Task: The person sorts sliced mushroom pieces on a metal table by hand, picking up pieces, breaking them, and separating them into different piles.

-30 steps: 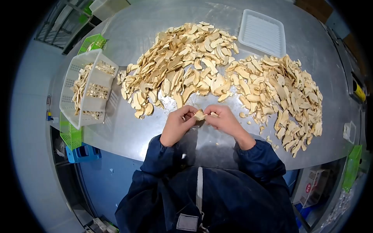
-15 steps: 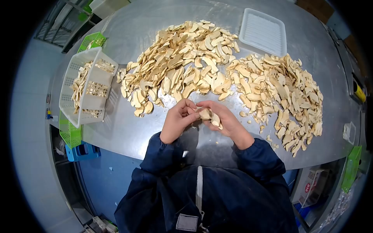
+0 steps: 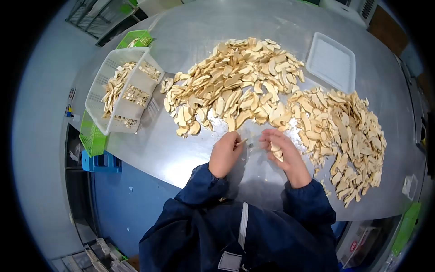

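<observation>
Close to the table's near edge, my left hand (image 3: 225, 154) is closed on a thin pale slice (image 3: 241, 142) that pokes out between thumb and fingers. To its right, apart from it, my right hand (image 3: 286, 156) has a cream-coloured slice (image 3: 276, 152) lying against its palm under loosely curled fingers. Beyond my left hand spreads a large heap of dried, mushroom-like slices (image 3: 235, 77). A second heap (image 3: 353, 136) of similar slices lies to the right of my right hand.
At the left, a white perforated basket (image 3: 102, 79) holds more slices. Green baskets (image 3: 93, 136) stand below and behind it. A white tray (image 3: 331, 61) lies at the back right of the metal table (image 3: 154, 156). A blue stool (image 3: 102, 162) is at the lower left.
My hands have moved apart; the slices they held between them are now separate, one in each hand. The view has turned, so the table and heaps appear shifted and tilted.
</observation>
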A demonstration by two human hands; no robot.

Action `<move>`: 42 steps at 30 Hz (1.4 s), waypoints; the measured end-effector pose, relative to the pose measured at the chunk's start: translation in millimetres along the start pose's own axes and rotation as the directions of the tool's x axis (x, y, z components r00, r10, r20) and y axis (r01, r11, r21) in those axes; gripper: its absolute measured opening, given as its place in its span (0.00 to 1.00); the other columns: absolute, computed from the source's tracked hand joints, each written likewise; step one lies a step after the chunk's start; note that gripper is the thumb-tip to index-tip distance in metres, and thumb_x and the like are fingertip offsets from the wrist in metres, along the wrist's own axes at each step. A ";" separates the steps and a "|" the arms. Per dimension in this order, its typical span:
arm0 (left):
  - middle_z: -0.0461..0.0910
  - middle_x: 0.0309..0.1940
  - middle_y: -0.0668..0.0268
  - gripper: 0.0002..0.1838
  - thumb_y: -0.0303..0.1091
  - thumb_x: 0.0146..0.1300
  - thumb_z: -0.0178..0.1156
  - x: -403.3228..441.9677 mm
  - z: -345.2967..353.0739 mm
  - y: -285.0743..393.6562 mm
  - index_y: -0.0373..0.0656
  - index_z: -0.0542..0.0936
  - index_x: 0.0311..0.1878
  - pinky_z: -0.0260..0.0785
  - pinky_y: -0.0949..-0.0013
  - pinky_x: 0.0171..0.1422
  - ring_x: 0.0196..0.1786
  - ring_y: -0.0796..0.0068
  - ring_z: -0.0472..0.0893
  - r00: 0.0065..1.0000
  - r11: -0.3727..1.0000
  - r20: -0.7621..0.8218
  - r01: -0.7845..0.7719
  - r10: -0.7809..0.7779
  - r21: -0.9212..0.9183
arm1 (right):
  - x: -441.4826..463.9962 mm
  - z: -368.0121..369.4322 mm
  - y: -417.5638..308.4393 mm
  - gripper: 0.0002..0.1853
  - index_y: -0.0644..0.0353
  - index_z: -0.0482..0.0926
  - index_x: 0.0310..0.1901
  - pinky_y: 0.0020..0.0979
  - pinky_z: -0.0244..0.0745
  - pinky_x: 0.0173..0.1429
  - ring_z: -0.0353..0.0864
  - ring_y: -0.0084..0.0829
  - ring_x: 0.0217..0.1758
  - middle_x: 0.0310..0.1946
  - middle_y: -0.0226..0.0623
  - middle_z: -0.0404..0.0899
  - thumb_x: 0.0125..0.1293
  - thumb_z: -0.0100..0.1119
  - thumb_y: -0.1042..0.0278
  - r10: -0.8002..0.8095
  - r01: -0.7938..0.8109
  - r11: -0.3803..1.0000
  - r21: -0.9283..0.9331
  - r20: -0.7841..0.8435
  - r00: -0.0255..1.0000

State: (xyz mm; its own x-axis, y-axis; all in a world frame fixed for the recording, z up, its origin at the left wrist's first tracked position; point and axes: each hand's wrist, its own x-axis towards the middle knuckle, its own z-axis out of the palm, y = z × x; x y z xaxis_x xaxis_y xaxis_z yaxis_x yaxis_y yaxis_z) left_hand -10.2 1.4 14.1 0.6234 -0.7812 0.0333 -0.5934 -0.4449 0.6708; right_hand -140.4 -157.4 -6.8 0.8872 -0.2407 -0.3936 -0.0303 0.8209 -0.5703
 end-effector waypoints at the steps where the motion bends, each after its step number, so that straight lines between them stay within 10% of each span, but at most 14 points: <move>1: 0.75 0.32 0.61 0.12 0.27 0.49 0.64 1.8 -6.6 1.3 0.39 0.74 0.37 0.68 0.69 0.33 0.30 0.69 0.77 0.998 0.994 0.003 0.056 -0.056 -0.096 | 2.0 -1.9 2.5 0.19 0.63 0.67 0.56 0.25 0.76 0.27 0.79 0.32 0.44 0.44 0.43 0.77 0.68 0.50 0.62 0.038 -0.028 0.997 -0.075 0.131 0.991; 3: 0.76 0.32 0.66 0.11 0.28 0.52 0.64 3.4 -15.3 6.2 0.37 0.75 0.37 0.67 0.76 0.32 0.31 0.81 0.73 0.993 0.949 0.056 0.118 -0.106 -0.292 | -2.6 9.2 7.3 0.21 0.63 0.66 0.58 0.27 0.78 0.29 0.79 0.33 0.44 0.45 0.43 0.76 0.69 0.47 0.59 0.109 -0.119 0.991 0.056 0.159 0.981; 6: 0.78 0.32 0.62 0.12 0.31 0.53 0.63 3.3 -32.7 34.1 0.38 0.76 0.40 0.69 0.72 0.33 0.31 0.73 0.77 0.971 0.838 0.236 0.103 0.032 -0.536 | -6.2 19.1 13.5 0.22 0.61 0.66 0.58 0.23 0.71 0.21 0.80 0.32 0.37 0.45 0.43 0.76 0.71 0.43 0.54 0.129 -0.158 0.970 0.185 0.161 0.978; 10: 0.77 0.35 0.59 0.17 0.37 0.53 0.63 43.8 -35.0 -2.3 0.39 0.77 0.44 0.70 0.67 0.38 0.33 0.65 0.77 0.978 0.983 -0.203 0.017 -0.054 -0.182 | 0.5 -4.2 14.7 0.13 0.62 0.72 0.46 0.19 0.58 0.14 0.73 0.25 0.22 0.35 0.39 0.77 0.68 0.49 0.61 0.008 -0.050 0.987 0.156 0.259 0.966; 12: 0.75 0.38 0.56 0.18 0.37 0.53 0.63 67.9 -31.1 -33.6 0.39 0.76 0.45 0.70 0.64 0.41 0.36 0.58 0.76 0.902 0.974 -0.397 -0.091 0.169 0.206 | 0.0 -2.7 10.7 0.09 0.62 0.72 0.42 0.20 0.57 0.14 0.70 0.24 0.19 0.32 0.38 0.77 0.67 0.52 0.65 0.054 -0.084 0.981 0.175 0.167 0.984; 17: 0.76 0.36 0.54 0.14 0.33 0.54 0.61 57.1 -32.7 -39.5 0.40 0.75 0.43 0.69 0.60 0.43 0.39 0.52 0.76 0.980 0.983 -0.173 -0.063 0.094 0.173 | -0.2 -1.9 10.3 0.07 0.63 0.73 0.40 0.20 0.57 0.14 0.70 0.24 0.18 0.31 0.37 0.76 0.65 0.53 0.69 0.009 -0.029 0.993 0.113 0.169 0.985; 21: 0.79 0.29 0.56 0.09 0.29 0.58 0.56 25.4 -44.6 -27.8 0.37 0.73 0.40 0.70 0.69 0.35 0.29 0.66 0.79 0.991 0.985 0.004 0.132 -0.132 -0.107 | -0.8 -0.5 9.7 0.07 0.63 0.73 0.40 0.21 0.56 0.15 0.69 0.23 0.17 0.30 0.37 0.76 0.65 0.53 0.69 0.004 -0.022 0.993 0.113 0.157 0.988; 24: 0.79 0.30 0.63 0.10 0.34 0.63 0.54 19.2 -42.5 -59.1 0.37 0.73 0.41 0.69 0.75 0.33 0.28 0.76 0.77 0.927 0.626 0.202 0.365 -0.317 -0.689 | 1.5 -1.0 10.6 0.07 0.63 0.73 0.40 0.21 0.56 0.16 0.69 0.23 0.17 0.30 0.37 0.76 0.65 0.53 0.69 0.005 -0.025 0.993 0.111 0.173 0.985; 33: 0.71 0.56 0.56 0.21 0.26 0.67 0.39 17.4 -64.2 -42.6 0.37 0.60 0.63 0.74 0.74 0.49 0.51 0.69 0.78 0.893 0.130 0.433 0.447 -0.120 -0.885 | 3.0 -3.1 11.7 0.07 0.63 0.73 0.40 0.20 0.57 0.16 0.70 0.23 0.18 0.30 0.37 0.77 0.64 0.54 0.69 0.005 -0.018 0.996 0.090 0.140 0.990; 42: 0.75 0.48 0.61 0.12 0.27 0.66 0.45 6.7 -56.3 -22.3 0.40 0.68 0.53 0.71 0.79 0.44 0.48 0.75 0.78 0.910 0.535 0.366 0.411 -0.193 -0.739 | 0.1 0.1 9.8 0.07 0.64 0.73 0.41 0.20 0.59 0.16 0.72 0.23 0.19 0.30 0.37 0.77 0.65 0.53 0.70 0.001 -0.012 0.997 0.074 0.143 0.990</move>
State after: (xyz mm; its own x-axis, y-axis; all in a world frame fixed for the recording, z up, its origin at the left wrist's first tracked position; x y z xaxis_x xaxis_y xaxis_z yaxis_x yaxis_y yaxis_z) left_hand 35.9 30.7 41.1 0.4953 -0.7857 -0.3706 0.3149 -0.2352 0.9195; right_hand -140.6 -149.4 -12.4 0.9439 -0.1633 -0.2871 -0.0067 0.8595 -0.5111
